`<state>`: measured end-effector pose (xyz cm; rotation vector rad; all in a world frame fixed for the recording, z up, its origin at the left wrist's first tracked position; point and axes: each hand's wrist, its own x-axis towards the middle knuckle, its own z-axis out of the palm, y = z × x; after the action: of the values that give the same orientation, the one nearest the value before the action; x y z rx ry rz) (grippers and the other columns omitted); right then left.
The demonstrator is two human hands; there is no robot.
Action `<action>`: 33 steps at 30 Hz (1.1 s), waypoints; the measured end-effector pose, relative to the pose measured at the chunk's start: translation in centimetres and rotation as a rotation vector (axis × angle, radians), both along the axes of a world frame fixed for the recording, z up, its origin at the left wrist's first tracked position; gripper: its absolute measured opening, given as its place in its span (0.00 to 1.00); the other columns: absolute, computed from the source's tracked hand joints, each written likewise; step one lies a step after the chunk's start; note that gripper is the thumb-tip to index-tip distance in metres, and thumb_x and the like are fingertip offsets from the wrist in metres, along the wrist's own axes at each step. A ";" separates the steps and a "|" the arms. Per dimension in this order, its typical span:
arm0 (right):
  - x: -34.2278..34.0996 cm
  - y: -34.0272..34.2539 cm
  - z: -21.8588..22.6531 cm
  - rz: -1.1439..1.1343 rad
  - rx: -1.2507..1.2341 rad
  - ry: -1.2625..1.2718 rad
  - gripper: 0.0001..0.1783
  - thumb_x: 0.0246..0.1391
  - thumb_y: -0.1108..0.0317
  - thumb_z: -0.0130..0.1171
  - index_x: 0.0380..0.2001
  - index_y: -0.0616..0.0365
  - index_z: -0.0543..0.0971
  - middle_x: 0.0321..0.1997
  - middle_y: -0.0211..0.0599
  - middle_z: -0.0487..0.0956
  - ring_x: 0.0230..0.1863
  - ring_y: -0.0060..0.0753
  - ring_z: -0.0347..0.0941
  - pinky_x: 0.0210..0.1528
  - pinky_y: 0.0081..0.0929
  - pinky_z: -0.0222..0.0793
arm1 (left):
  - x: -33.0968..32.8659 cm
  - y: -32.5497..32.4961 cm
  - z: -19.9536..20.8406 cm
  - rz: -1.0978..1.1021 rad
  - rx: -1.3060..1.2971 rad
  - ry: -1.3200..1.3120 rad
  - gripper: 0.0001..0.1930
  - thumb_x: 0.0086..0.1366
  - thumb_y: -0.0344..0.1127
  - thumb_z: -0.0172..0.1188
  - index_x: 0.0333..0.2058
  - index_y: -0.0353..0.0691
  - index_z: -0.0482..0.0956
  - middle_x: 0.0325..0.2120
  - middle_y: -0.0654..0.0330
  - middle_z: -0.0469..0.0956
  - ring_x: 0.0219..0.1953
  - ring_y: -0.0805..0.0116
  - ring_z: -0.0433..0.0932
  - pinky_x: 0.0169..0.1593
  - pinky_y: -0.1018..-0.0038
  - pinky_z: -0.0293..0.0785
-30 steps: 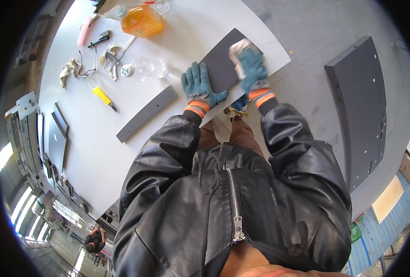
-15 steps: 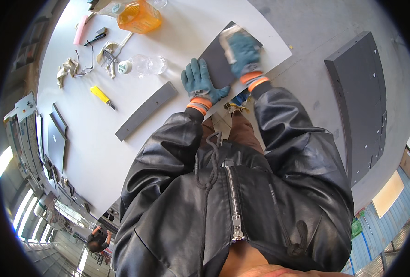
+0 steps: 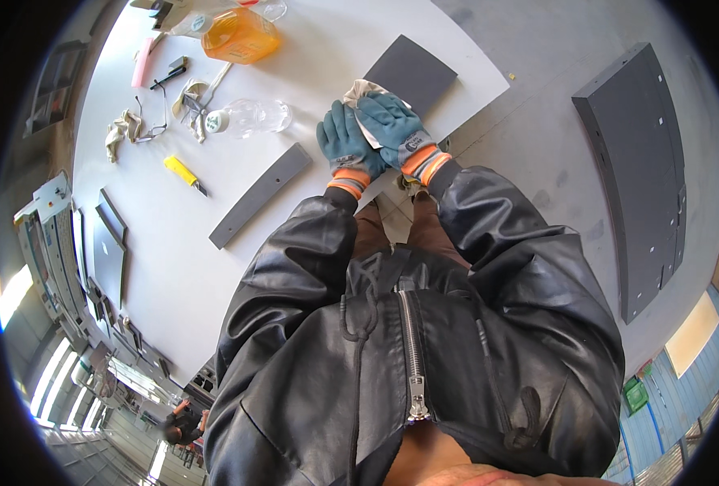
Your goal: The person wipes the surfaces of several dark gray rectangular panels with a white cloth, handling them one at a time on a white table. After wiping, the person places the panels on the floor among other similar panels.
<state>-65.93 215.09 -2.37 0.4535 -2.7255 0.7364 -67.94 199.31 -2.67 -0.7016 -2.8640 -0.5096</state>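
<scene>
a white table (image 3: 165, 271) fills the left and upper part of the view. on the grey floor to its right, well apart from it, stands a big dark grey panel (image 3: 639, 186) with small pale marks down its face. the smaller dark grey board (image 3: 420, 73) lies flat on the table near its right-hand corner, with a strip of bare tabletop between its right end and the table's edge; its near end is hidden by the hands. a narrow, slightly curved grey strip (image 3: 258, 198) lies to the left of the hands, apart from the board.

both hands wear blue-green gloves with orange cuffs. the left hand (image 3: 345, 146) rests flat at the board's left side, fingers straight and close together, its thumb mostly covered. the right hand (image 3: 392, 121) lies just beside it, over the board, fingers long and side by side, holding an off-white cloth (image 3: 361, 89) under the palm; the cloth shows past the fingertips and along the left side of the hand. how tightly the fingers grip it, i cannot tell.

beyond the hands, a bottle of orange liquid (image 3: 242, 39) sits near the top of the view, and a clear bottle (image 3: 258, 118) lies on its side nearer the left hand. smaller still are a yellow knife (image 3: 181, 170), left of the strip, and a black pen (image 3: 167, 77).
</scene>
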 end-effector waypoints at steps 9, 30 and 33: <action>-3.4 9.0 0.7 -0.350 0.101 0.212 0.25 0.58 0.71 0.54 0.60 0.53 0.76 0.62 0.44 0.75 0.63 0.50 0.70 0.69 0.41 0.63 | 1.1 0.9 2.3 0.075 -0.068 -0.064 0.61 0.39 0.70 0.70 0.63 0.29 0.65 0.64 0.39 0.64 0.67 0.41 0.60 0.70 0.50 0.52; -1.1 -0.6 -0.2 0.084 -0.019 0.095 0.28 0.60 0.67 0.50 0.65 0.48 0.73 0.68 0.38 0.73 0.67 0.41 0.69 0.71 0.40 0.61 | 2.5 0.3 -2.8 0.199 -0.056 -0.001 0.68 0.41 0.73 0.68 0.69 0.26 0.54 0.69 0.37 0.59 0.68 0.39 0.60 0.72 0.51 0.51; -0.6 3.4 -1.9 -0.004 0.038 -0.083 0.28 0.61 0.69 0.49 0.66 0.47 0.72 0.67 0.37 0.73 0.70 0.42 0.66 0.74 0.39 0.58 | 3.3 2.5 1.9 0.224 -0.011 -0.142 0.67 0.44 0.74 0.67 0.70 0.26 0.54 0.69 0.37 0.58 0.69 0.38 0.59 0.72 0.51 0.49</action>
<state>-66.56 218.52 -4.22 0.4351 -2.8208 0.7188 -64.67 201.77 -0.74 -0.3507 -3.0276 -0.5295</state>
